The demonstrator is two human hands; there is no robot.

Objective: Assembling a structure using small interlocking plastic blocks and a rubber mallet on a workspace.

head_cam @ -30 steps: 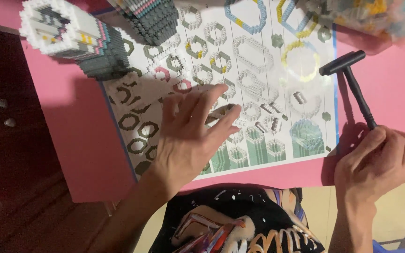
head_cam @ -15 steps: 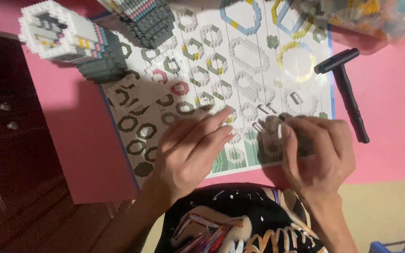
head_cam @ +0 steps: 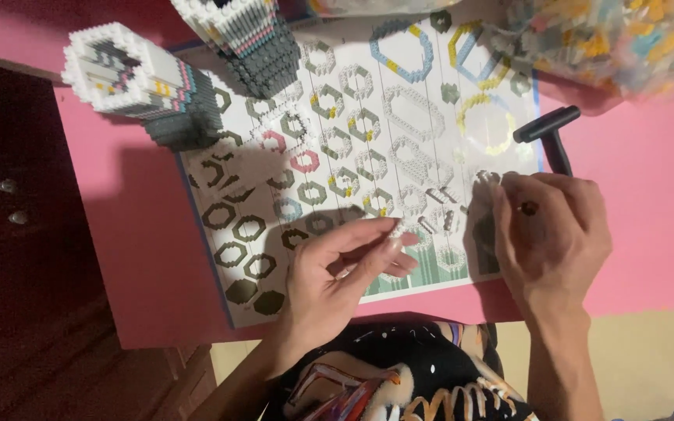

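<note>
A printed sheet (head_cam: 368,101) with many ring-shaped patterns lies on the pink table (head_cam: 142,234). My left hand (head_cam: 337,273) rests on the sheet's near edge, fingers stretched out and loosely apart, nothing in it. My right hand (head_cam: 551,234) is curled over the sheet's right edge. Its fingertips pinch a small white brick piece (head_cam: 487,178). A few loose small grey-white brick pieces (head_cam: 440,209) lie on the sheet between my hands. A black T-shaped tool (head_cam: 549,131) lies on the table just beyond my right hand, untouched.
Two tall models built of tiny bricks stand at the sheet's far left, one white and grey (head_cam: 142,78), the other (head_cam: 251,39) further back. A clear bag of coloured bricks (head_cam: 610,39) sits at the far right. A dark wooden cabinet (head_cam: 9,195) is at the left.
My right hand left the black tool, came onto the sheet by the loose pieces, then shifted right and up with a white piece. My left hand slid toward the near edge.
</note>
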